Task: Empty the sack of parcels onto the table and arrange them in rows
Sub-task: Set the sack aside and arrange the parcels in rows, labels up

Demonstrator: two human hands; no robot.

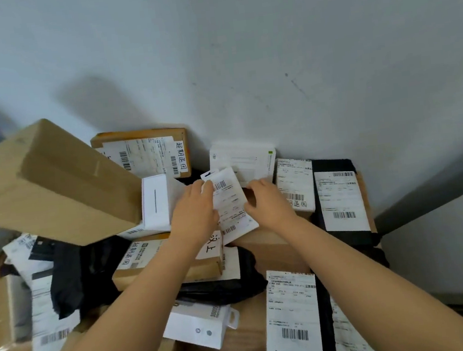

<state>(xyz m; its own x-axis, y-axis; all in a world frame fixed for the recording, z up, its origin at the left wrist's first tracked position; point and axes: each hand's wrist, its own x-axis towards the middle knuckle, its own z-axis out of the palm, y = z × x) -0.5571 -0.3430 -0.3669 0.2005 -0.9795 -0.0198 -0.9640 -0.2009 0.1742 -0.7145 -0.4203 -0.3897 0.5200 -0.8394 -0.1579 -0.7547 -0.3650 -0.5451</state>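
Between left hand and right hand, a held white barcode-labelled parcel

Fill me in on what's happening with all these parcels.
A person grips a small white labelled parcel with both hands, the left hand and the right hand at its side edges, above a jumbled heap. A large brown cardboard box lies tilted at left; a black plastic mailer lies flat by the wall at right. No clear rows yet.
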